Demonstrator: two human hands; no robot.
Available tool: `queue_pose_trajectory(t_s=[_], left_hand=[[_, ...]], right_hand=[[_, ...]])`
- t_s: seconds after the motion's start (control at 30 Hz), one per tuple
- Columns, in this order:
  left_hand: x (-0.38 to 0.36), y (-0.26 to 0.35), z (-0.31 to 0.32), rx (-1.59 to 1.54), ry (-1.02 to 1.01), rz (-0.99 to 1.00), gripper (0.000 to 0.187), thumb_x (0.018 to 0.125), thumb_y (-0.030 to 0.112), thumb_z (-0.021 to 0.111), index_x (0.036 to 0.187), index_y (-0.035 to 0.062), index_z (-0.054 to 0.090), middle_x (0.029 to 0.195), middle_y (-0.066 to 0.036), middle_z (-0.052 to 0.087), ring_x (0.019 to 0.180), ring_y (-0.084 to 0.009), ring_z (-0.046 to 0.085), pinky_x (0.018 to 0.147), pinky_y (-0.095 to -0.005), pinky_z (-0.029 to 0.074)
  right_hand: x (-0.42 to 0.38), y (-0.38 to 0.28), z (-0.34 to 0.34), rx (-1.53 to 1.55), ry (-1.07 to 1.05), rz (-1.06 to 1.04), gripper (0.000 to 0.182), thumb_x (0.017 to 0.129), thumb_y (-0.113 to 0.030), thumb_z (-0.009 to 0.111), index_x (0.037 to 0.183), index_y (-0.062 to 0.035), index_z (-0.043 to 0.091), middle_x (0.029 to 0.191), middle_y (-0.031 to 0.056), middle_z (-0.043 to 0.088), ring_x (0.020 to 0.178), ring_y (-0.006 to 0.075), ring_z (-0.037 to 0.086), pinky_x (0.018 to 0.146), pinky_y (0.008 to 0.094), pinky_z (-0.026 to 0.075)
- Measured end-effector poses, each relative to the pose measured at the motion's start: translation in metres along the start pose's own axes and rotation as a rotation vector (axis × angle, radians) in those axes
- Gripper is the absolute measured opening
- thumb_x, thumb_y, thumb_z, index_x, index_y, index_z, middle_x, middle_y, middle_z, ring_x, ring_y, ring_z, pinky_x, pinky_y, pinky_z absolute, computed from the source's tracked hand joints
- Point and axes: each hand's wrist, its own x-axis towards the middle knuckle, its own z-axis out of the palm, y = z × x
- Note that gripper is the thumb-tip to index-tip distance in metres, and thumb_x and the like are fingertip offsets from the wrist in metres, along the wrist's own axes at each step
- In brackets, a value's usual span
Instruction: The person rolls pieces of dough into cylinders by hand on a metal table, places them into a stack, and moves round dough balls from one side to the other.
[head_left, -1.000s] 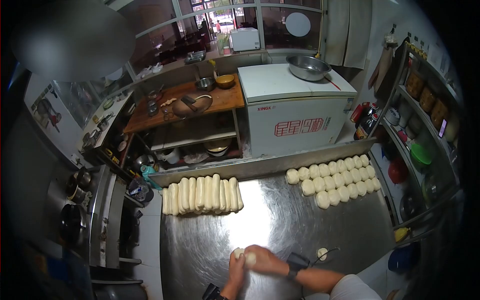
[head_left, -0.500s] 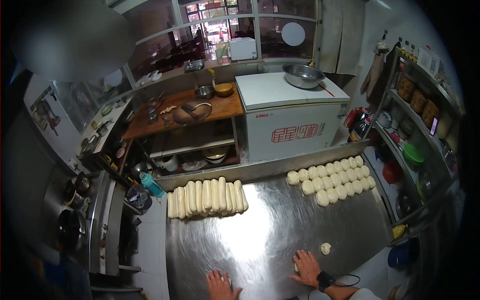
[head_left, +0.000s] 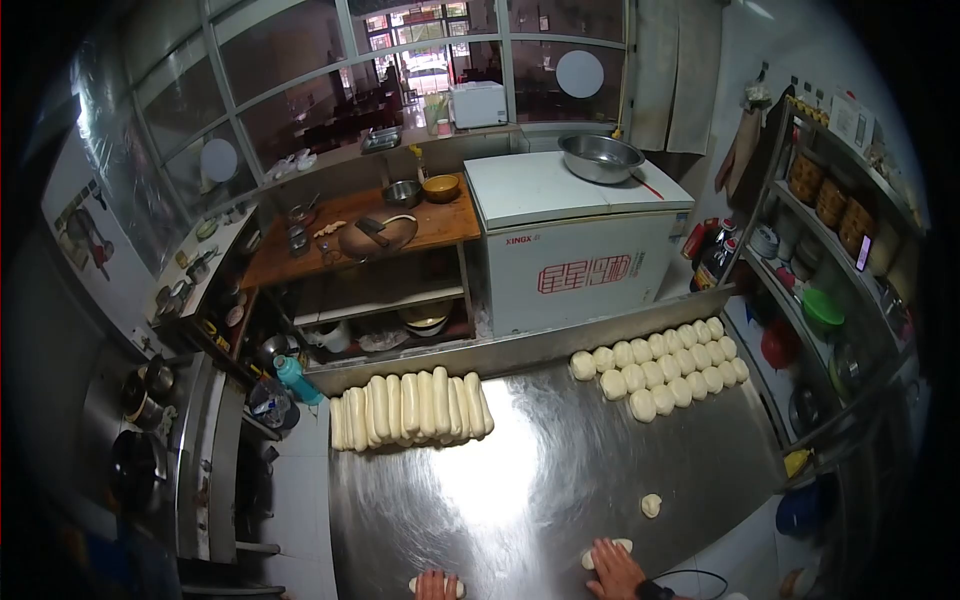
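My left hand (head_left: 436, 587) lies flat on a short dough roll (head_left: 460, 589) at the bottom edge of the view, its fingers stretched out and the wrist cut off. Under the extended fingers of my right hand (head_left: 616, 573) is another dough roll (head_left: 624, 546), its ends showing on both sides. A black band (head_left: 652, 591) with a cable circles the right wrist. A small dough ball (head_left: 651, 505) rests alone beyond the right hand. At the far left of the steel table (head_left: 560, 450), long dough sticks (head_left: 410, 408) are piled. Rows of dough balls (head_left: 668, 372) stand at the far right.
A raised metal rim (head_left: 530, 345) runs along the table's far edge. Behind it are a white chest freezer (head_left: 580, 260) with a steel basin (head_left: 602, 158) and a wooden bench (head_left: 290, 255). Shelves (head_left: 800, 265) stand right; a stove (head_left: 190, 450) is left.
Both hands have drawn back toward the near edge, and the dough beneath them shows more at the sides. A large blurred grey shape has left the upper left. The view has shifted slightly.
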Motion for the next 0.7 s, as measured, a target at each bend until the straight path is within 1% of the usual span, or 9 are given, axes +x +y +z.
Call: queue_pose_trajectory(t_s=[0.07, 0.17, 0.23, 0.33, 0.43, 0.5, 0.53, 0.57, 0.7], left_hand=[[0.045, -0.030, 0.009, 0.200, -0.063, -0.025, 0.101, 0.089, 0.068, 0.052, 0.147, -0.0134, 0.036, 0.155, -0.036, 0.030, 0.148, -0.0499, 0.022, 0.120, -0.0603, 0.017], [0.136, -0.028, -0.040, 0.218, 0.223, -0.092, 0.096, 0.093, 0.065, 0.048, 0.150, -0.0108, 0.034, 0.157, -0.033, 0.029, 0.149, -0.0465, 0.021, 0.122, -0.0583, 0.011], [0.147, -0.033, -0.043, 0.227, 0.295, -0.111, 0.091, 0.094, 0.060, 0.048, 0.150, -0.0103, 0.032, 0.158, -0.031, 0.030, 0.150, -0.0437, 0.022, 0.123, -0.0565, 0.010], [0.106, -0.018, -0.020, 0.232, 0.145, 0.075, 0.093, 0.093, 0.064, 0.047, 0.153, -0.0056, 0.032, 0.160, -0.027, 0.029, 0.150, -0.0472, 0.019, 0.121, -0.0621, 0.005], [0.037, 0.028, -0.011, 0.277, -0.062, 0.024, 0.091, 0.094, 0.068, 0.044, 0.154, 0.0009, 0.035, 0.159, -0.028, 0.029, 0.147, -0.0551, 0.018, 0.117, -0.0693, 0.003], [0.030, 0.062, -0.043, 0.196, -0.094, -0.033, 0.091, 0.082, 0.056, 0.067, 0.146, -0.0044, 0.044, 0.160, -0.029, 0.026, 0.148, -0.0533, 0.016, 0.121, -0.0643, 0.011], [0.054, 0.044, -0.026, 0.226, -0.011, -0.021, 0.088, 0.088, 0.061, 0.056, 0.151, 0.0011, 0.040, 0.160, -0.029, 0.027, 0.147, -0.0565, 0.016, 0.117, -0.0703, 0.006], [0.091, 0.019, -0.004, 0.252, 0.076, -0.012, 0.086, 0.094, 0.067, 0.044, 0.155, 0.0065, 0.036, 0.159, -0.029, 0.028, 0.146, -0.0598, 0.015, 0.112, -0.0762, 0.000], [0.185, -0.001, -0.045, 0.273, 0.279, -0.046, 0.078, 0.097, 0.060, 0.043, 0.155, 0.0082, 0.036, 0.161, -0.030, 0.021, 0.147, -0.0597, 0.007, 0.109, -0.0796, -0.001]], right_hand=[[0.061, 0.032, 0.014, -0.153, -0.124, 0.015, 0.081, 0.091, -0.046, 0.061, 0.145, 0.0102, 0.039, 0.153, 0.0290, 0.038, 0.146, 0.0404, 0.032, 0.120, 0.0559, 0.022], [0.161, 0.060, 0.010, -0.160, 0.187, 0.113, 0.076, 0.094, -0.044, 0.057, 0.145, 0.0093, 0.039, 0.153, 0.0280, 0.038, 0.146, 0.0394, 0.032, 0.120, 0.0566, 0.020], [0.174, 0.054, 0.011, -0.102, 0.276, 0.174, 0.076, 0.094, -0.044, 0.057, 0.146, 0.0089, 0.039, 0.154, 0.0272, 0.038, 0.147, 0.0384, 0.032, 0.120, 0.0570, 0.019], [0.121, 0.039, 0.023, -0.148, 0.039, 0.008, 0.075, 0.095, -0.047, 0.054, 0.148, 0.0049, 0.040, 0.156, 0.0241, 0.037, 0.147, 0.0408, 0.030, 0.120, 0.0598, 0.016], [0.034, 0.014, 0.044, -0.144, -0.102, -0.061, 0.080, 0.093, -0.053, 0.056, 0.147, 0.0042, 0.041, 0.155, 0.0239, 0.039, 0.147, 0.0405, 0.031, 0.119, 0.0614, 0.018], [0.031, 0.008, 0.040, -0.133, -0.077, -0.075, 0.082, 0.092, -0.055, 0.054, 0.147, 0.0040, 0.041, 0.156, 0.0232, 0.038, 0.147, 0.0407, 0.030, 0.119, 0.0625, 0.019], [0.064, 0.012, 0.032, -0.166, -0.175, -0.023, 0.079, 0.095, -0.054, 0.051, 0.147, 0.0041, 0.041, 0.157, 0.0231, 0.036, 0.147, 0.0417, 0.029, 0.119, 0.0624, 0.017], [0.096, 0.014, 0.030, -0.197, -0.094, 0.005, 0.076, 0.096, -0.052, 0.051, 0.149, 0.0015, 0.040, 0.158, 0.0227, 0.034, 0.149, 0.0404, 0.026, 0.120, 0.0620, 0.016], [0.179, 0.024, 0.019, -0.139, 0.144, 0.134, 0.071, 0.099, -0.052, 0.045, 0.152, -0.0040, 0.039, 0.161, 0.0204, 0.030, 0.151, 0.0395, 0.021, 0.121, 0.0613, 0.012]])
